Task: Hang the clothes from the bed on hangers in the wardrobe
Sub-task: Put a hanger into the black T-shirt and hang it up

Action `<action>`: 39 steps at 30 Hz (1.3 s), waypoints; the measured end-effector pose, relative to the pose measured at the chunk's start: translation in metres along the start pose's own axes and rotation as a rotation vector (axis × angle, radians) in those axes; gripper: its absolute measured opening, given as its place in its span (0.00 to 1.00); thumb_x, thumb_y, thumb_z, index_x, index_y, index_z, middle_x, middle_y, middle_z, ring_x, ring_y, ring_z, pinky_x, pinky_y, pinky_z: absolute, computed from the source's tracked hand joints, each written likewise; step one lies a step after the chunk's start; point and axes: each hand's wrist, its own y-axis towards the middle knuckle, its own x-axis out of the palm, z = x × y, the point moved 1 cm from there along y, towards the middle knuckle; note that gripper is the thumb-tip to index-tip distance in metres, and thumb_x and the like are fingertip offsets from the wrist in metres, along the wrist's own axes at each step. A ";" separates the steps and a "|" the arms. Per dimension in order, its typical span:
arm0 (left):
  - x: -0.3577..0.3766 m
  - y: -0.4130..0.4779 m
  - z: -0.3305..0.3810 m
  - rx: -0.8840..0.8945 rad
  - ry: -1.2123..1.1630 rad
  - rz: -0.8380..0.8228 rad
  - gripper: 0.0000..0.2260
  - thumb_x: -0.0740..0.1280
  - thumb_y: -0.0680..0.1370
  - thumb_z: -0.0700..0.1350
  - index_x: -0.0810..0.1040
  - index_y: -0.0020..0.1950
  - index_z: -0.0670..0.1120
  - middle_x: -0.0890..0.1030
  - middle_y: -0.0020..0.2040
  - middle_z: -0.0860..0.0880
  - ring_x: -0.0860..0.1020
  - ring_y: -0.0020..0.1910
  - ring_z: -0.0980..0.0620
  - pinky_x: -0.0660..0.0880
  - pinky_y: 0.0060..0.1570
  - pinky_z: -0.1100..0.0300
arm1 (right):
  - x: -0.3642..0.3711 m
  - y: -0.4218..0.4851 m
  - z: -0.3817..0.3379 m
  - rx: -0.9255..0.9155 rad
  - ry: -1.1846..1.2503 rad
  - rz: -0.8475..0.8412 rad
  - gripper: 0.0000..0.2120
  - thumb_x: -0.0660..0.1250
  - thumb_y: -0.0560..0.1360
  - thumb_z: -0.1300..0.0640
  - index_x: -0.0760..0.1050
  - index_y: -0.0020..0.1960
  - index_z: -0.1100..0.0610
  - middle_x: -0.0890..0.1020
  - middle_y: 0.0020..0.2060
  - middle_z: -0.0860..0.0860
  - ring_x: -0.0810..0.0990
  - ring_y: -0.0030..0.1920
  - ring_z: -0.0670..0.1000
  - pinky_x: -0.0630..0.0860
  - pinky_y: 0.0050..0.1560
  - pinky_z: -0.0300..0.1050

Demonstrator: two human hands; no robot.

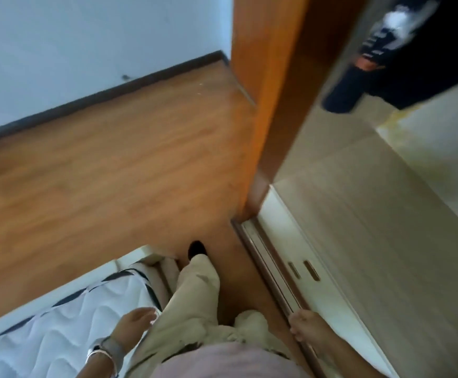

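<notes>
left hand: lowest in the view, over the edge of the bed, beside the person's leg; fingers loose and slightly apart, holding nothing; a silver wristband sits on the wrist.
right hand: low on the other side of the body, fingers loosely bent and holding nothing, just beside the track; motion blur hides whether it touches it.
trousers: pale beige, between the two hands, one leg forward.
bed: white quilted mattress with dark stripes, lower left, under the left hand.
track: dark sliding rail along the foot of the wardrobe, leading away from the right hand.
white panel: just inside the track, with two slot-like handles.
shoe: dark, at the end of the forward leg, on the floor beyond the bed corner.
floor: brown wood boards.
wardrobe: orange-brown side panel, open beige inside to its right.
dark garment: black with a white and orange print, hanging inside the wardrobe at upper right, well apart from both hands; what it hangs from is out of view.
wall: pale, with a dark skirting board.
</notes>
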 end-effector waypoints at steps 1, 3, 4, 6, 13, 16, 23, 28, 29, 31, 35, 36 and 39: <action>-0.008 0.009 -0.009 -0.029 -0.064 0.016 0.12 0.60 0.77 0.31 0.73 0.59 0.27 0.78 0.45 0.39 0.72 0.35 0.45 0.72 0.23 0.70 | 0.002 0.007 -0.018 -0.007 -0.071 -0.001 0.13 0.62 0.74 0.59 0.74 0.31 0.52 0.77 0.32 0.50 0.76 0.37 0.50 0.74 0.40 0.41; -0.029 0.023 -0.001 -0.194 -0.377 0.096 0.12 0.61 0.78 0.34 0.75 0.60 0.31 0.79 0.55 0.37 0.75 0.46 0.44 0.73 0.41 0.65 | 0.005 0.022 -0.056 -0.032 -0.165 -0.009 0.15 0.61 0.74 0.60 0.73 0.29 0.52 0.76 0.31 0.50 0.75 0.37 0.49 0.71 0.42 0.41; -0.040 0.025 0.004 -0.201 -0.413 0.099 0.12 0.61 0.79 0.38 0.76 0.60 0.37 0.77 0.62 0.39 0.75 0.54 0.46 0.69 0.49 0.64 | 0.007 0.028 -0.076 -0.029 -0.207 -0.010 0.15 0.62 0.74 0.60 0.73 0.29 0.53 0.77 0.31 0.50 0.76 0.36 0.49 0.72 0.42 0.41; -0.067 0.037 0.006 -0.214 -0.520 0.129 0.14 0.57 0.79 0.48 0.75 0.60 0.45 0.74 0.66 0.45 0.72 0.64 0.48 0.66 0.55 0.63 | 0.011 0.037 -0.119 -0.035 -0.250 0.040 0.12 0.63 0.73 0.60 0.75 0.31 0.54 0.78 0.30 0.50 0.76 0.36 0.50 0.74 0.43 0.43; -0.139 0.067 0.034 -0.358 -0.792 0.073 0.09 0.58 0.80 0.40 0.72 0.57 0.38 0.75 0.57 0.41 0.72 0.52 0.47 0.65 0.48 0.57 | 0.038 0.056 -0.305 -0.220 -0.490 -0.025 0.12 0.57 0.78 0.58 0.73 0.38 0.55 0.75 0.34 0.51 0.71 0.36 0.51 0.65 0.37 0.42; -0.161 0.087 0.049 -0.345 -0.898 0.130 0.14 0.56 0.80 0.38 0.70 0.64 0.36 0.74 0.56 0.40 0.71 0.53 0.47 0.65 0.50 0.55 | 0.051 0.068 -0.387 -0.344 -0.477 -0.060 0.09 0.59 0.78 0.58 0.75 0.41 0.52 0.77 0.38 0.50 0.76 0.43 0.51 0.71 0.45 0.45; -0.178 0.137 0.072 -0.537 -1.155 0.130 0.11 0.58 0.79 0.34 0.71 0.60 0.34 0.75 0.40 0.41 0.70 0.33 0.48 0.67 0.32 0.61 | 0.079 0.116 -0.539 -0.392 -0.637 -0.153 0.06 0.59 0.78 0.57 0.75 0.49 0.51 0.79 0.47 0.49 0.77 0.52 0.51 0.72 0.49 0.43; -0.220 0.173 0.121 -0.663 -1.259 0.217 0.14 0.58 0.79 0.41 0.72 0.62 0.36 0.76 0.50 0.42 0.74 0.45 0.46 0.65 0.45 0.57 | 0.066 0.173 -0.640 -0.345 -0.972 -0.171 0.08 0.60 0.78 0.56 0.77 0.49 0.55 0.79 0.48 0.52 0.77 0.53 0.52 0.71 0.52 0.43; -0.235 0.175 0.136 -0.645 -1.280 0.239 0.13 0.58 0.79 0.41 0.73 0.61 0.38 0.76 0.52 0.43 0.74 0.47 0.46 0.66 0.46 0.57 | 0.062 0.180 -0.661 -0.339 -1.024 -0.166 0.08 0.60 0.78 0.55 0.77 0.50 0.55 0.79 0.49 0.52 0.77 0.53 0.52 0.71 0.52 0.43; -0.261 0.179 0.156 -0.566 -1.315 0.350 0.13 0.59 0.79 0.41 0.74 0.61 0.39 0.77 0.52 0.44 0.75 0.48 0.47 0.67 0.46 0.58 | 0.058 0.195 -0.702 -0.322 -1.096 -0.115 0.07 0.60 0.78 0.54 0.76 0.49 0.53 0.80 0.51 0.52 0.78 0.54 0.53 0.72 0.55 0.44; -0.303 0.173 0.168 -0.488 -1.353 0.503 0.13 0.59 0.79 0.43 0.73 0.62 0.42 0.78 0.53 0.46 0.75 0.52 0.49 0.68 0.54 0.58 | 0.094 0.215 -0.782 -0.282 -1.306 -0.059 0.11 0.59 0.77 0.56 0.79 0.47 0.59 0.82 0.41 0.53 0.81 0.48 0.56 0.72 0.47 0.45; -0.308 0.172 0.165 -0.511 -1.399 0.535 0.13 0.59 0.80 0.43 0.73 0.63 0.42 0.77 0.54 0.46 0.75 0.53 0.49 0.69 0.56 0.57 | 0.113 0.212 -0.797 -0.290 -1.343 -0.081 0.10 0.59 0.77 0.56 0.78 0.46 0.58 0.81 0.39 0.53 0.81 0.46 0.56 0.72 0.44 0.44; -0.305 0.166 0.150 -0.631 -1.529 0.579 0.13 0.59 0.79 0.42 0.73 0.62 0.40 0.77 0.54 0.45 0.75 0.51 0.48 0.70 0.59 0.54 | 0.188 0.199 -0.827 -0.361 -1.387 -0.170 0.09 0.58 0.78 0.56 0.77 0.48 0.57 0.81 0.40 0.53 0.79 0.42 0.53 0.70 0.38 0.42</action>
